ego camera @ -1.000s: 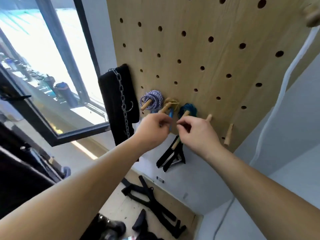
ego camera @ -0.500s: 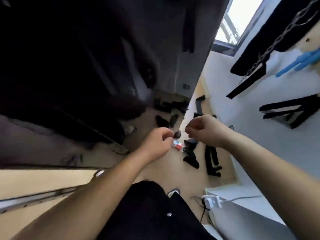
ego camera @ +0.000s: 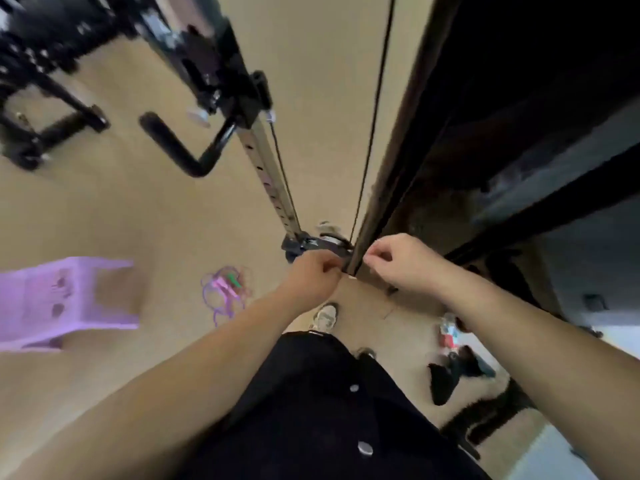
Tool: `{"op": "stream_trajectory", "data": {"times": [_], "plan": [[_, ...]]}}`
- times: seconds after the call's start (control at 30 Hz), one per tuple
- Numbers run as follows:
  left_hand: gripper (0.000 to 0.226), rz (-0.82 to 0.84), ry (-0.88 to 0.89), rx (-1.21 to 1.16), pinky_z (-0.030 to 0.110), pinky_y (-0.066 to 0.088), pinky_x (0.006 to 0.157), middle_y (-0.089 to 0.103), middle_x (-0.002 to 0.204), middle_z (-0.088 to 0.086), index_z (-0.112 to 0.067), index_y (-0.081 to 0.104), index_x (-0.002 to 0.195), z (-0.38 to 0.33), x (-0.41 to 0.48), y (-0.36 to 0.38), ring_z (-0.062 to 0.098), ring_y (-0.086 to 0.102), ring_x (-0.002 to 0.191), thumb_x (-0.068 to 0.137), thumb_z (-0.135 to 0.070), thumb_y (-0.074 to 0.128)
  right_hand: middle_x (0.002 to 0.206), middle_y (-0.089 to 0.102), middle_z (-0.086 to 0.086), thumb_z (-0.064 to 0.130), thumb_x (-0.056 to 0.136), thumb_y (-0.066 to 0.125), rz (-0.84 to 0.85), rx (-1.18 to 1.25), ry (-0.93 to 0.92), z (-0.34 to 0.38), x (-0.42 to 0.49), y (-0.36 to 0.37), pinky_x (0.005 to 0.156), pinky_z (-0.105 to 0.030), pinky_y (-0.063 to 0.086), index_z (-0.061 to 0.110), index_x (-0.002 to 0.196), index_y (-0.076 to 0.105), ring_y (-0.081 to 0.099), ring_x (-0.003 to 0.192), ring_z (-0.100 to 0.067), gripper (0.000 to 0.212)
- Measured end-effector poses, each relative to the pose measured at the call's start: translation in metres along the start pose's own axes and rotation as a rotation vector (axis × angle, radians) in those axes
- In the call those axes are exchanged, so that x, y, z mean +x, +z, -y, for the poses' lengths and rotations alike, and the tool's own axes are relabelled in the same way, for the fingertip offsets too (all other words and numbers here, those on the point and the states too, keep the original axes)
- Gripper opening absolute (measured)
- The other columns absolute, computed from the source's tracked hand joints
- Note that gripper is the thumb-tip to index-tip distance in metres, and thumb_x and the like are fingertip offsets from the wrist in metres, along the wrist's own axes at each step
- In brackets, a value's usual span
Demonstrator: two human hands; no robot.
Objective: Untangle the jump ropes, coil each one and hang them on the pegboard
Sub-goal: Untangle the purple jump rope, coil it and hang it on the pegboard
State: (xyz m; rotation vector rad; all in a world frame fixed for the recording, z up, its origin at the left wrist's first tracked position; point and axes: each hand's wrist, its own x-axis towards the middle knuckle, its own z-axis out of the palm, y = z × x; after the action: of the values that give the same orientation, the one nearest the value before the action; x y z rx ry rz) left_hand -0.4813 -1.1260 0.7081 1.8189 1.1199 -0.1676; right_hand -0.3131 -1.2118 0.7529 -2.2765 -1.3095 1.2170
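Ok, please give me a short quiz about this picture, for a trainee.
1. True or false: the tangled jump ropes lie on the floor.
2. On which side of the ropes does the purple stool stand? A) the person's left B) the person's right
3. Does the left hand or the right hand hold a rope?
Key: 1 true; 2 A; 3 no, neither.

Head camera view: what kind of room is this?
Probably a home gym: a black cable machine with a perforated metal post, a black padded bent bar, and tangled purple jump ropes.
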Motion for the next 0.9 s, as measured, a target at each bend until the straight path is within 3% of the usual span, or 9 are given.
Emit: {"op": "stream_trajectory", "data": {"times": [0.1, 0.17, 0.33, 0.4, 0.47, 0.57, 0.67, 0.9], "plan": [[0.026, -0.116, -0.125, -0.144, 0.03, 0.052, 0.095, 0.074, 0.102, 0.001, -0.014, 0.074, 0.116, 0.047, -0.022, -0.024, 0.017, 0.068, 0.101, 0.096, -0.011, 0.057, 0.082, 0.069, 0.011, 0.032, 0.099, 0.06, 0.114, -0.096, -0.112, 0.045, 0.024, 0.028, 0.069, -0.026, 0.047, 0.029, 0.086, 0.07, 0.064, 0.08, -0.01, 0.017], [0.025, -0.192, -0.216, -0.227, 0.028, 0.055, 0.091, 0.074, 0.1, 0.0, -0.016, 0.073, 0.115, 0.078, -0.032, -0.038, 0.016, 0.069, 0.097, 0.096, -0.013, 0.058, 0.085, 0.072, 0.002, 0.031, 0.1, 0.058, 0.165, -0.132, -0.179, 0.077, 0.042, 0.043, 0.073, -0.032, 0.053, 0.02, 0.089, 0.072, 0.067, 0.081, -0.015, 0.021], [0.019, -0.354, -0.383, -0.368, 0.033, 0.056, 0.092, 0.071, 0.088, -0.002, -0.02, 0.074, 0.101, 0.16, -0.06, -0.091, 0.025, 0.071, 0.095, 0.089, -0.016, 0.06, 0.097, 0.074, -0.001, 0.031, 0.099, 0.052, 0.259, -0.347, -0.37, 0.174, 0.081, 0.102, 0.081, -0.036, 0.053, 0.021, 0.101, 0.073, 0.065, 0.092, -0.023, 0.023], [0.02, -0.402, -0.429, -0.383, 0.033, 0.053, 0.086, 0.074, 0.093, 0.007, -0.024, 0.073, 0.087, 0.187, -0.076, -0.114, 0.031, 0.069, 0.1, 0.09, -0.01, 0.058, 0.102, 0.073, 0.001, 0.033, 0.099, 0.05, 0.329, -0.436, -0.447, 0.216, 0.087, 0.133, 0.083, -0.036, 0.053, 0.023, 0.106, 0.071, 0.065, 0.096, -0.024, 0.024], [0.024, -0.451, -0.482, -0.403, 0.032, 0.049, 0.077, 0.074, 0.092, 0.011, -0.023, 0.072, 0.08, 0.211, -0.091, -0.136, 0.03, 0.066, 0.092, 0.089, -0.008, 0.056, 0.1, 0.072, -0.001, 0.03, 0.1, 0.05, 0.411, -0.465, -0.497, 0.255, 0.099, 0.164, 0.083, -0.037, 0.054, 0.019, 0.103, 0.069, 0.065, 0.094, -0.025, 0.022], [0.022, -0.513, -0.544, -0.439, 0.036, 0.054, 0.08, 0.075, 0.09, 0.013, -0.01, 0.076, 0.091, 0.244, -0.104, -0.164, 0.033, 0.069, 0.09, 0.088, -0.005, 0.055, 0.09, 0.07, 0.0, 0.029, 0.097, 0.053, 0.446, -0.431, -0.513, 0.303, 0.126, 0.197, 0.081, -0.037, 0.055, 0.019, 0.094, 0.07, 0.065, 0.087, -0.025, 0.019], [0.022, -0.576, -0.596, -0.49, 0.039, 0.056, 0.083, 0.076, 0.09, 0.014, -0.009, 0.076, 0.091, 0.265, -0.107, -0.188, 0.032, 0.072, 0.091, 0.087, -0.004, 0.055, 0.08, 0.064, 0.008, 0.028, 0.097, 0.057, 0.472, -0.401, -0.515, 0.339, 0.149, 0.214, 0.074, -0.032, 0.05, 0.021, 0.094, 0.071, 0.061, 0.081, -0.019, 0.015], [0.027, -0.704, -0.613, -0.553, 0.032, 0.055, 0.092, 0.077, 0.107, 0.01, -0.008, 0.075, 0.112, 0.296, -0.067, -0.265, 0.025, 0.071, 0.099, 0.092, -0.006, 0.057, 0.091, 0.074, -0.008, 0.023, 0.094, 0.056, 0.458, -0.495, -0.548, 0.417, 0.236, 0.231, 0.079, -0.034, 0.053, 0.015, 0.093, 0.072, 0.068, 0.09, -0.027, 0.018]]}}
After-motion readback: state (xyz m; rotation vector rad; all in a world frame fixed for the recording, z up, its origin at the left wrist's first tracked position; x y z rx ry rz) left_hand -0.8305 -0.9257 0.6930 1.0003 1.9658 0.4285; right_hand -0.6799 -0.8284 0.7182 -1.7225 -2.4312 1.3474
